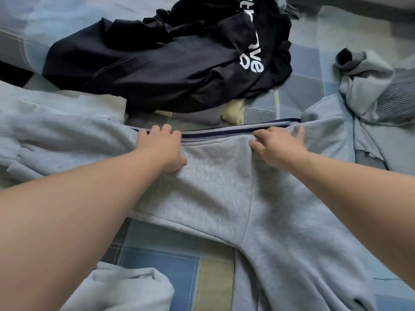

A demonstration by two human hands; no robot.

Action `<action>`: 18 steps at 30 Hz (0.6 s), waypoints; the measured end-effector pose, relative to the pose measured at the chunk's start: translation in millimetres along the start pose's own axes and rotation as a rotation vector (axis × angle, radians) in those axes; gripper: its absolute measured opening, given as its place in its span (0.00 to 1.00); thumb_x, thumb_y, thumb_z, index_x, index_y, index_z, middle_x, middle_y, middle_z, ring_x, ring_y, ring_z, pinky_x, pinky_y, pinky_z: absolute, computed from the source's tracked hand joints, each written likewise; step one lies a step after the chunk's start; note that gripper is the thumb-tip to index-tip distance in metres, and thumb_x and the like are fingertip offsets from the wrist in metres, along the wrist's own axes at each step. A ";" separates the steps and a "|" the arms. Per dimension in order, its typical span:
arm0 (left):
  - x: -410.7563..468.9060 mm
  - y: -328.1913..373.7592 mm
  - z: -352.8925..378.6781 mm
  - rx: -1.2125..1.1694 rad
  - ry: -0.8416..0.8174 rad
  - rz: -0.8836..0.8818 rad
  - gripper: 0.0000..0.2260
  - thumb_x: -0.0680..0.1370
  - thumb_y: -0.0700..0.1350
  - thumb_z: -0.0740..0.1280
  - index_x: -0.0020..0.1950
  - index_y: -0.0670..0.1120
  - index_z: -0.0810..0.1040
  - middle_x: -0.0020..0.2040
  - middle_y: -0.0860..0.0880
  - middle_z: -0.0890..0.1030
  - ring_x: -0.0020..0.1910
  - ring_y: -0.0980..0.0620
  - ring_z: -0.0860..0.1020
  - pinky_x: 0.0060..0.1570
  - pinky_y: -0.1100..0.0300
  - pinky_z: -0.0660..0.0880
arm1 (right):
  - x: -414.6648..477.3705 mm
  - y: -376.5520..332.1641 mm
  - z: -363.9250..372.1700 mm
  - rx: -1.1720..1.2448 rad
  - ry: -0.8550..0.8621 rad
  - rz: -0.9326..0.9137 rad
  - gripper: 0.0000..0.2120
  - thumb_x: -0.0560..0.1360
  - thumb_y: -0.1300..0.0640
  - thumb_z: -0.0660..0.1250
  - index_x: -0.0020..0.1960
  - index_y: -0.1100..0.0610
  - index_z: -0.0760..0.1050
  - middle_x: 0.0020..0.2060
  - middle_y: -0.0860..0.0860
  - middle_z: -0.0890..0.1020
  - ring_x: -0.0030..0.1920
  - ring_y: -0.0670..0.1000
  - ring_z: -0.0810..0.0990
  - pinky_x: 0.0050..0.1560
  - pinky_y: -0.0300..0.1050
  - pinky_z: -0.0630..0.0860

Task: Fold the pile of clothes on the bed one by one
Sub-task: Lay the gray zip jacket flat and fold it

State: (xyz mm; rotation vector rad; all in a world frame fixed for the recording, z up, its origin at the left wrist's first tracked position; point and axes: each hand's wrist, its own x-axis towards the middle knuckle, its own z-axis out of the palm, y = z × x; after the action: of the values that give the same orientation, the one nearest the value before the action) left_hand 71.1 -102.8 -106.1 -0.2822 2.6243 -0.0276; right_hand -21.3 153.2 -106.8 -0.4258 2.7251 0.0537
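Note:
Grey sweatpants [220, 176] lie spread on the bed, with a striped navy-and-white waistband [224, 132] at the far edge and legs running toward me. My left hand [162, 147] rests on the waistband's left part, fingers curled over the cloth and thumb lying on the grey fabric. Spread fingers of my right hand [276, 144] press flat on the waistband's right part. Behind the pants, a heap of black clothes [157, 61] with white lettering lies piled up.
The bed has a blue-and-beige checked sheet [170, 265]. A light grey garment [56, 135] lies at the left, a crumpled grey piece [370, 86] at the right, more grey fabric [125, 288] near me, and a pale yellow cloth [234, 113] under the black heap.

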 end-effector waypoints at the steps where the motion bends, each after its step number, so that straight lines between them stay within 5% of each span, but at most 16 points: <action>1: 2.1 -1.5 2.2 -0.004 0.000 -0.013 0.26 0.78 0.63 0.64 0.71 0.52 0.68 0.71 0.47 0.70 0.70 0.44 0.66 0.68 0.45 0.63 | 2.2 -1.4 2.1 -0.041 0.010 -0.019 0.19 0.81 0.39 0.55 0.68 0.44 0.71 0.64 0.50 0.75 0.70 0.54 0.69 0.75 0.69 0.44; 7: 7.0 -19.0 0.1 -0.072 0.119 -0.009 0.15 0.81 0.64 0.59 0.52 0.53 0.71 0.58 0.49 0.77 0.62 0.43 0.69 0.59 0.46 0.64 | 10.1 -2.3 -9.2 0.076 0.233 -0.071 0.06 0.76 0.49 0.67 0.52 0.47 0.75 0.49 0.48 0.74 0.58 0.58 0.74 0.67 0.56 0.58; 11: 11.5 -26.3 -5.4 -0.139 0.358 -0.088 0.14 0.84 0.59 0.55 0.51 0.48 0.69 0.41 0.48 0.75 0.47 0.44 0.70 0.49 0.49 0.63 | 21.7 -6.9 -23.3 0.204 0.344 -0.065 0.05 0.77 0.55 0.66 0.47 0.50 0.69 0.42 0.46 0.76 0.51 0.57 0.76 0.62 0.54 0.59; 14: 16.4 -18.8 -1.8 -0.037 0.568 -0.109 0.04 0.82 0.47 0.64 0.55 0.48 0.72 0.50 0.48 0.77 0.52 0.42 0.72 0.51 0.48 0.66 | 32.0 -21.8 -15.7 0.167 0.365 -0.008 0.06 0.78 0.57 0.63 0.53 0.50 0.72 0.50 0.50 0.79 0.56 0.58 0.75 0.65 0.56 0.59; 16: 13.3 3.0 4.4 -0.058 0.751 0.119 0.10 0.74 0.38 0.69 0.55 0.47 0.78 0.53 0.46 0.78 0.51 0.39 0.74 0.48 0.48 0.68 | 25.0 -25.3 -1.0 0.123 0.406 -0.022 0.16 0.76 0.57 0.64 0.64 0.50 0.71 0.61 0.52 0.75 0.65 0.58 0.70 0.73 0.61 0.53; 18: 7.8 36.3 17.2 -0.171 0.765 0.491 0.09 0.75 0.41 0.67 0.55 0.45 0.80 0.55 0.45 0.80 0.51 0.39 0.76 0.45 0.49 0.73 | 6.8 -16.3 17.2 0.087 0.451 -0.114 0.24 0.75 0.54 0.65 0.71 0.49 0.68 0.70 0.51 0.70 0.73 0.57 0.64 0.75 0.62 0.46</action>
State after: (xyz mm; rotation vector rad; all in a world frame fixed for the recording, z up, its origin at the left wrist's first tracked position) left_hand 65.6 -68.4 -127.5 0.4103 3.3814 0.3146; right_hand -16.1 137.4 -124.9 -0.6320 3.1191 -0.2157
